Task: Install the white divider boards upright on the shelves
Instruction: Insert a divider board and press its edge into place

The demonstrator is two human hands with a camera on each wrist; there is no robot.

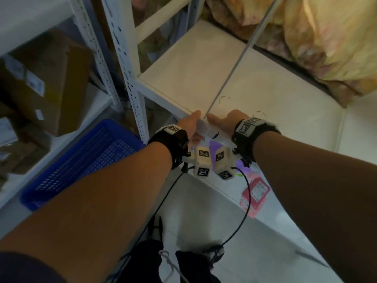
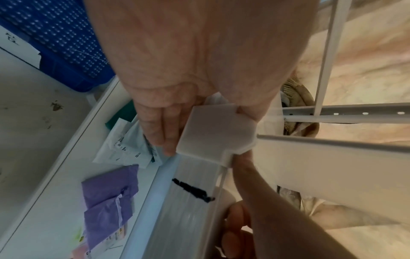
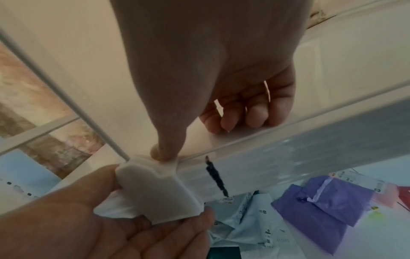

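Note:
A white divider board (image 1: 234, 64) stands upright on the cream shelf (image 1: 179, 64), seen edge-on from the head. Its front end meets a translucent white clip (image 2: 215, 131) on the shelf's front rail (image 2: 188, 201). My left hand (image 1: 190, 124) pinches this clip, fingers (image 2: 164, 126) on one face and the thumb on the other. My right hand (image 1: 224, 121) presses its thumb (image 3: 164, 154) on the clip's top (image 3: 155, 189). The right hand's other fingers (image 3: 244, 113) are curled against the rail.
Purple, pale blue and red packets (image 1: 255, 193) lie on the lower shelf under my hands. A blue perforated crate (image 1: 81, 160) and cardboard boxes (image 1: 47, 84) fill the rack on the left. A perforated white upright (image 1: 126, 64) stands left of the shelf. Bagged yellow bedding (image 1: 316, 37) sits behind.

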